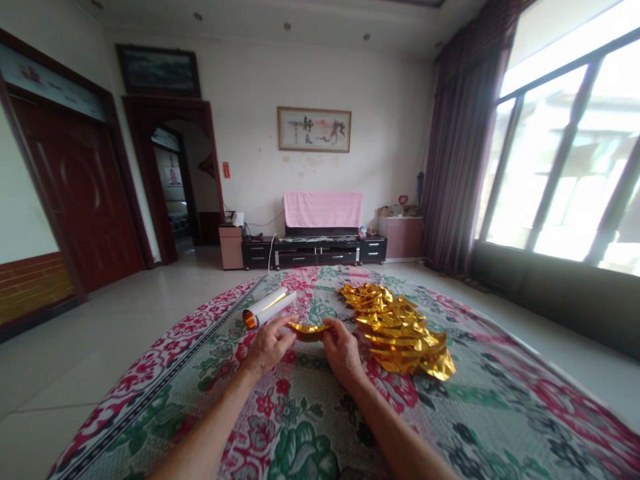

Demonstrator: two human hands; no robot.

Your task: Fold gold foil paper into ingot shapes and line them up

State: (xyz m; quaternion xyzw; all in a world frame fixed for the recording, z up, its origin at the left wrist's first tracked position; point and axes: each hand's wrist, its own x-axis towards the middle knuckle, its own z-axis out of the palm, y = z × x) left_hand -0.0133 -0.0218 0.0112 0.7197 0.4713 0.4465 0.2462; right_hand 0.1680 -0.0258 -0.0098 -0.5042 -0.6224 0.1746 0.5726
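Observation:
My left hand and my right hand both pinch the ends of a small folded gold foil piece, held just above a flowered cloth. The fingers of both hands are closed on the foil. To the right of my right hand lies a long pile of folded gold foil pieces. A white roll with gold foil inside lies on the cloth just beyond my left hand.
The flowered cloth covers the surface in front of me, with tiled floor to its left. A low dark TV cabinet under a pink cloth stands at the far wall. Windows and a dark curtain are at right.

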